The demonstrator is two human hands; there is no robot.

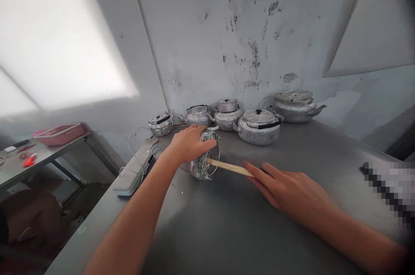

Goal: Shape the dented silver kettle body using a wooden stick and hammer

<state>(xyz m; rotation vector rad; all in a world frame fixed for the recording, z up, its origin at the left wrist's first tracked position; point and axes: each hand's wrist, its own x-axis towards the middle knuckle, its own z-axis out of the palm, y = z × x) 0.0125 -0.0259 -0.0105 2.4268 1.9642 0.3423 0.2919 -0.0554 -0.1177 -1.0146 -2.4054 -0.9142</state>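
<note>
My left hand (189, 145) is closed over the top of a metal teapot (188, 168), which lies tipped with its round mouth facing right. A crumpled green-and-white patterned strip (202, 167) runs around the teapot near the rim. Pinched in the fingers of my right hand (285, 186) is a pale wooden stick (231, 168). The stick's far end reaches the teapot's mouth, and its tip is hidden there. My left hand covers much of the teapot's upper side.
Behind stand a lidded teapot (259, 130), a larger teapot (296, 108), and several smaller ones along the wall. A power strip (132, 175) with a looped white cable lies at the table's left edge. On a lower side table sits a pink basket (60, 134).
</note>
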